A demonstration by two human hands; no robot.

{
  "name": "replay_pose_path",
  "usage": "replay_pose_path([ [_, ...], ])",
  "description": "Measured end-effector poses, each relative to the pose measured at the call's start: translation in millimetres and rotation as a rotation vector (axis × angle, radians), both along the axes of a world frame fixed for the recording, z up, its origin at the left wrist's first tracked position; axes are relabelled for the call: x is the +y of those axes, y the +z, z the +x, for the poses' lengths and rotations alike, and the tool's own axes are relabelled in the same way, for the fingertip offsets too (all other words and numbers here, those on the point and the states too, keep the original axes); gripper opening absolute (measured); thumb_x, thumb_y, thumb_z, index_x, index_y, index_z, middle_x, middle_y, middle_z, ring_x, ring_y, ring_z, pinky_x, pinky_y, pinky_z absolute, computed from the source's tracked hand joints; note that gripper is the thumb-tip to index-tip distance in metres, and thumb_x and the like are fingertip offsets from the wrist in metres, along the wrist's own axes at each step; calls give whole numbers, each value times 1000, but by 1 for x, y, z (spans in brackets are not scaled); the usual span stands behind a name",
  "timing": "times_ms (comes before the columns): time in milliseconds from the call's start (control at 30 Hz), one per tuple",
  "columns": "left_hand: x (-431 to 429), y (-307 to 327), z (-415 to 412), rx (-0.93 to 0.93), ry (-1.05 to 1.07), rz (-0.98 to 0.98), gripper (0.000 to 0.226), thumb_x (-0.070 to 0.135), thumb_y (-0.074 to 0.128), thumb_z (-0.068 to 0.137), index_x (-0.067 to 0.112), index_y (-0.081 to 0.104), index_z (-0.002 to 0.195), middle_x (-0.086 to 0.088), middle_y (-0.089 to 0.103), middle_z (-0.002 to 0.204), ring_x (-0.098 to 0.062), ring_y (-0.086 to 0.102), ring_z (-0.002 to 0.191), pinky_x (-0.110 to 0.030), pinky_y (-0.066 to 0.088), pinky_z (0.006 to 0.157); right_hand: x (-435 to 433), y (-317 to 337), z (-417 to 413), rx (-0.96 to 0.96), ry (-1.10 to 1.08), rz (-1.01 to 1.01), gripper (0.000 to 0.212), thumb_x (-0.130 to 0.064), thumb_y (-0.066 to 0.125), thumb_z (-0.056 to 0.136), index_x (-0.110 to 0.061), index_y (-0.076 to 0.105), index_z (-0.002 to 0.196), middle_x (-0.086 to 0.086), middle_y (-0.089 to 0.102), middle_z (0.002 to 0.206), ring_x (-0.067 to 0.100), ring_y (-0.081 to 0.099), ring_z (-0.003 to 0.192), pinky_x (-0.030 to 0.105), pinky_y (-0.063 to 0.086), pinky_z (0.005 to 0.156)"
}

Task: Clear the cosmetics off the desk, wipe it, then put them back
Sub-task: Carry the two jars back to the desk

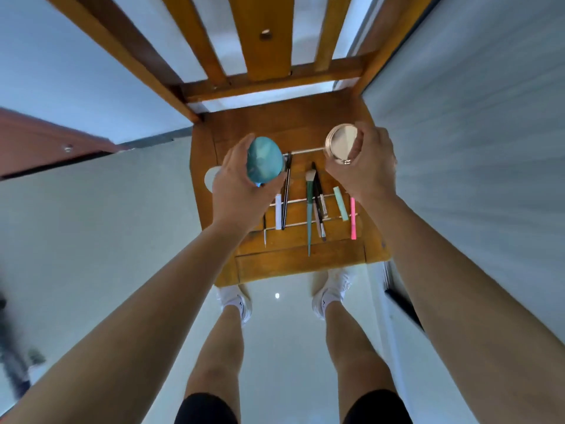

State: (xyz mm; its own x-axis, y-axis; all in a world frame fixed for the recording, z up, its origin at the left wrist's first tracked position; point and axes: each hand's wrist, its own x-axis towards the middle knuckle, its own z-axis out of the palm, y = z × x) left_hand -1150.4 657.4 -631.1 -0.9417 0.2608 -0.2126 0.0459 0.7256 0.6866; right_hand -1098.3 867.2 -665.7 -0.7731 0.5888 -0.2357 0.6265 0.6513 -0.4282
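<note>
Head view, looking straight down past my arms. My left hand [241,191] is curled round a teal egg-shaped case [264,159], fingers and thumb wrapped on its lower half, rounded end pointing up at me. It's closed, so what's inside I can't tell. My right hand [363,166] grips a round gold compact [341,142] by its rim, pale flat face turned up; whether that face is a lid or a mirror, I can't say. Both are held above the far half of a wooden chair seat [293,261], the egg on the left, the compact on the right, well apart.

Down on the seat, the rest of the cosmetics lie in a loose row, all pointing near to far. From the left: a white tube [278,211], a black pencil [286,194] just beside it, a green-handled brush [309,209] in the middle with a dark brush [319,206] touching it, then a mint tube [341,203] and a pink stick [353,218] on the right. A white round item [210,179] peeks out at the seat's left edge, half hidden behind my left hand. Thin pale rods [305,151] run across the seat under the items. The chair's slatted back [263,41] rises on the far side, and my feet in white shoes [235,301] stand at the near edge.
</note>
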Motion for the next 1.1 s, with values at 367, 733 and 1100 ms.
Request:
replay_pose_path([
  [367, -125, 168, 4, 70, 193, 72, 73, 46, 81, 76, 25, 45, 135, 6, 57, 130, -5, 51, 110, -6, 43, 82, -137, 209, 25, 269, 132, -73, 79, -52, 85, 71, -23, 51, 136, -3, 55, 131, -1, 38, 116, 13, 50, 84],
  [733, -277, 432, 33, 515, 535, 191, 76, 66, 76, 67, 35, 54, 133, 24, 61, 117, 1, 58, 103, -2, 41, 85, -262, 448, -46, 757, 655, -240, 82, -58, 81, 68, -18, 55, 136, 0, 54, 129, -4, 39, 112, -1, 33, 86],
  [1100, -390, 515, 220, 688, 1134, -49, 74, 56, 81, 70, 36, 53, 135, 24, 57, 122, -1, 58, 100, -22, 53, 82, -437, 527, 5, 763, 1272, -628, 80, -44, 90, 65, -27, 56, 136, -15, 52, 119, -4, 52, 111, 7, 40, 89],
])
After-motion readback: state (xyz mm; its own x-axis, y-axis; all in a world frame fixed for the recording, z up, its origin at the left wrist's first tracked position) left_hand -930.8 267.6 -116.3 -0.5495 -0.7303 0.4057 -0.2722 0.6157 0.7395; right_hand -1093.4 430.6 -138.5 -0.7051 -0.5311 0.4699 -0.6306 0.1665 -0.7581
